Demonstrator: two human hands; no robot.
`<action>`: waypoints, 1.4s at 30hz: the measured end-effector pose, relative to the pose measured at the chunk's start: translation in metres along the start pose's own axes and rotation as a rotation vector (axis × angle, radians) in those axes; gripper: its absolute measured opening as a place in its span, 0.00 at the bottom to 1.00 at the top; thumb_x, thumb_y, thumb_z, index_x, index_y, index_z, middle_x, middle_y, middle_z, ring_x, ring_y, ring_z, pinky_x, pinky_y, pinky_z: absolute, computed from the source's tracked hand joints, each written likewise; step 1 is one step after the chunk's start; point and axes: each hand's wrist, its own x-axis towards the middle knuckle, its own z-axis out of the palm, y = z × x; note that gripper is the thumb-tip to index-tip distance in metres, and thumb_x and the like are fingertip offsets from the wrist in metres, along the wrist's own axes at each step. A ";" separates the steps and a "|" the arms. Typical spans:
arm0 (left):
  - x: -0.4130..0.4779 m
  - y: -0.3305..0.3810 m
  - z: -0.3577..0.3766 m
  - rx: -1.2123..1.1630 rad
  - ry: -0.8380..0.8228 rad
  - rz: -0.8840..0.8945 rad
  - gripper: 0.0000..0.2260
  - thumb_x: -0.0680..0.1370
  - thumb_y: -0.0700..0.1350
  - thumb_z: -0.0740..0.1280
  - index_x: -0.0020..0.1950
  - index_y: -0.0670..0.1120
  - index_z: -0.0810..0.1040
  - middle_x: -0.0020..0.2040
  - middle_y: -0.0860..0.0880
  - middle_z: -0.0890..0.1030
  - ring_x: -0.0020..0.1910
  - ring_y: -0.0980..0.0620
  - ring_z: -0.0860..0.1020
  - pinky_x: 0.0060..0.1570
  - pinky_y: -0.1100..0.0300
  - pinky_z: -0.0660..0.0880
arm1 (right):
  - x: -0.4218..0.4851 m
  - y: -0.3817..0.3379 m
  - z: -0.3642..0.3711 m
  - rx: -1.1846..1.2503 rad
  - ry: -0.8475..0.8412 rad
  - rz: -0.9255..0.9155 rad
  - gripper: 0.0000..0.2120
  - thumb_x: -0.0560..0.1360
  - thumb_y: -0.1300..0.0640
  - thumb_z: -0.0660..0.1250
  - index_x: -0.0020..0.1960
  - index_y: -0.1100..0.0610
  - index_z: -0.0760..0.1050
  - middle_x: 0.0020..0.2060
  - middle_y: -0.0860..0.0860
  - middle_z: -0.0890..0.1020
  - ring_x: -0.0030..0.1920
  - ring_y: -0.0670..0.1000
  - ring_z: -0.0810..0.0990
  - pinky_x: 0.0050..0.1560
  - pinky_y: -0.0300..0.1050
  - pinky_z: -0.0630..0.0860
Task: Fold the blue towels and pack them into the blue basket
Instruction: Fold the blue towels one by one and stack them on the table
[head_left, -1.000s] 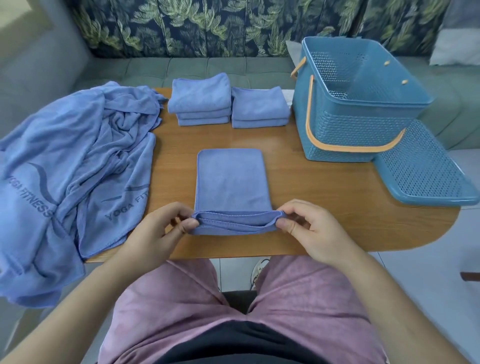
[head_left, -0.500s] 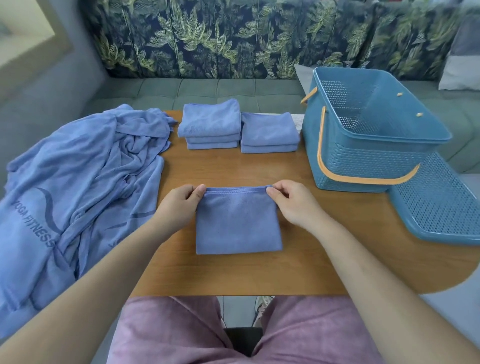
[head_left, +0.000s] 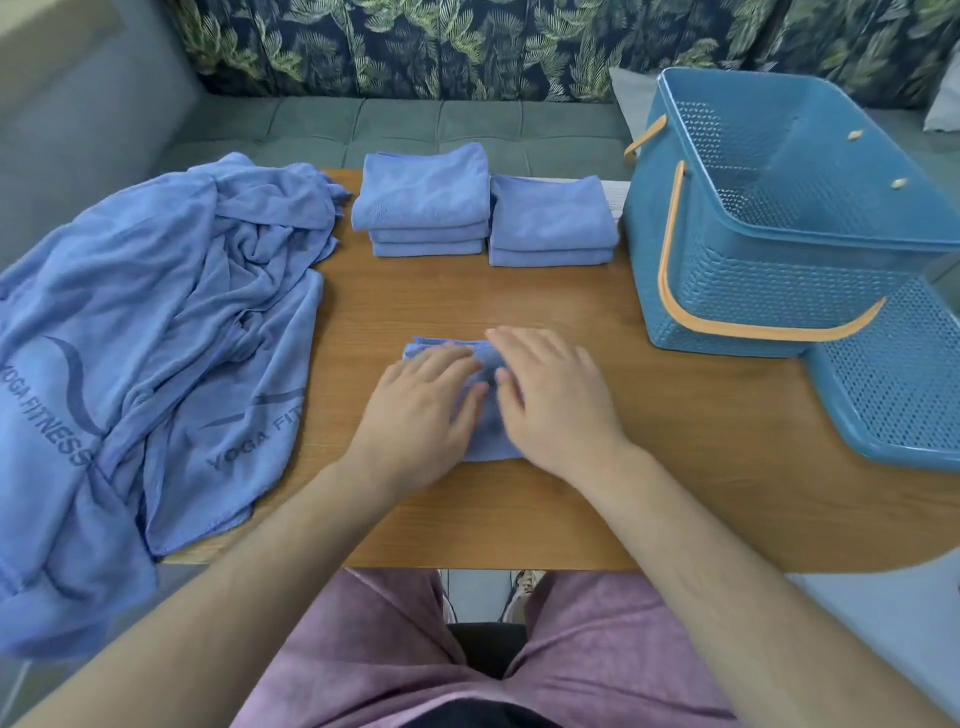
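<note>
Currently both my hands lie flat, palms down, on the folded towel (head_left: 480, 441) at the middle of the bench (head_left: 675, 441). Left hand (head_left: 421, 410) covers its left half, right hand (head_left: 550, 400) its right half, fingers spread and blurred. No grip on either side: fingers are extended, pressing, not pinching anything. Only the towel's far edge and a strip between my hands show.

Behind it sit two stacks of folded towels: left stack (head_left: 423, 202) of three, right stack (head_left: 550, 223) of two, just beside each other. Blue basket (head_left: 769, 270) stands at the right, orange handle down, its lid (head_left: 904, 379) resting against its near side. Unfolded towels (head_left: 156, 332) are heaped at the left, draped over the bench edge.
</note>
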 end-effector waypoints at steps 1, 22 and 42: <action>-0.005 0.002 0.006 0.006 -0.079 -0.015 0.19 0.83 0.53 0.56 0.71 0.49 0.74 0.71 0.53 0.74 0.72 0.52 0.70 0.68 0.55 0.65 | -0.005 -0.007 0.005 -0.013 -0.056 -0.007 0.23 0.80 0.51 0.54 0.73 0.53 0.72 0.70 0.48 0.75 0.71 0.52 0.71 0.65 0.51 0.69; -0.009 -0.002 -0.011 -0.445 -0.153 -0.482 0.22 0.80 0.42 0.66 0.75 0.48 0.70 0.64 0.56 0.67 0.56 0.64 0.69 0.51 0.82 0.61 | -0.029 -0.004 -0.002 0.405 -0.063 0.418 0.27 0.76 0.65 0.62 0.75 0.57 0.68 0.70 0.48 0.70 0.63 0.50 0.74 0.55 0.36 0.67; 0.274 -0.010 -0.007 -0.367 -0.258 -0.342 0.29 0.76 0.32 0.59 0.77 0.48 0.67 0.74 0.45 0.66 0.71 0.46 0.68 0.59 0.63 0.68 | 0.197 0.106 -0.034 -0.162 0.023 0.582 0.22 0.77 0.63 0.60 0.71 0.56 0.68 0.66 0.54 0.68 0.59 0.61 0.74 0.53 0.53 0.70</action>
